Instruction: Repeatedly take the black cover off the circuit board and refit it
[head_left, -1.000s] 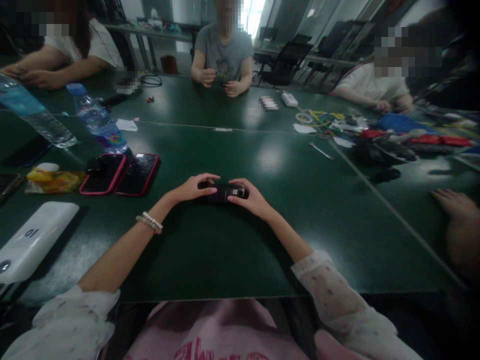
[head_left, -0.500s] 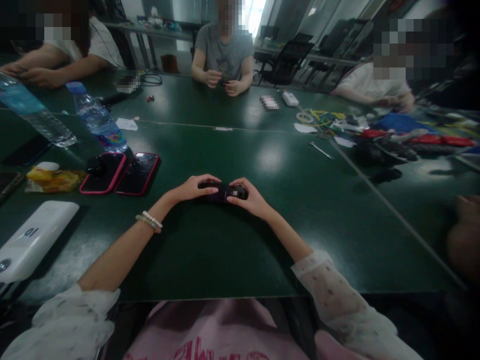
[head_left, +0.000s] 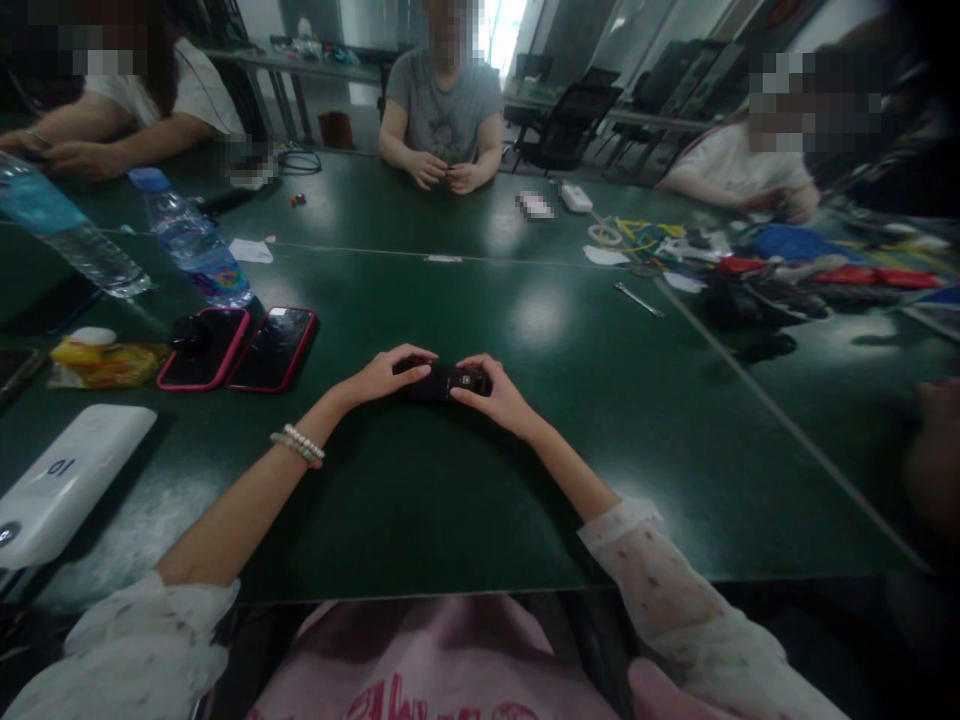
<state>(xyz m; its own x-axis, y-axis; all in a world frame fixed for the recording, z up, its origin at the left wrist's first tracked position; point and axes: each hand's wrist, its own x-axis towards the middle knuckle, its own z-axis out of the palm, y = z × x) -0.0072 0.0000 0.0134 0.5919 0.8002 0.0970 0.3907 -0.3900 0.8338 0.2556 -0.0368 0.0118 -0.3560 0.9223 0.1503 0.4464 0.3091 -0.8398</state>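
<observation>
A small black oblong object (head_left: 442, 384) with a white square mark near its right end lies low over the green table (head_left: 390, 510). I cannot make out its exact kind. My left hand (head_left: 386, 373) closes on its left end, thumb along the near side and fingers behind. On the right end, my right hand (head_left: 489, 392) grips it the same way, thumb in front. The fingers cover both ends, so only the middle and part of the right side show.
Left of my hands lie two red-edged phones (head_left: 271, 350), a yellow packet (head_left: 105, 360), a white device (head_left: 75, 480) and water bottles (head_left: 199, 245). A wrench (head_left: 639, 299) and a pile of cables and tools (head_left: 795, 260) are on the right. Several people sit around the table.
Both of my hands keep hold of the black object, almost unmoved. Across the table, a person's hands have shifted slightly. The whole view has moved a little.
</observation>
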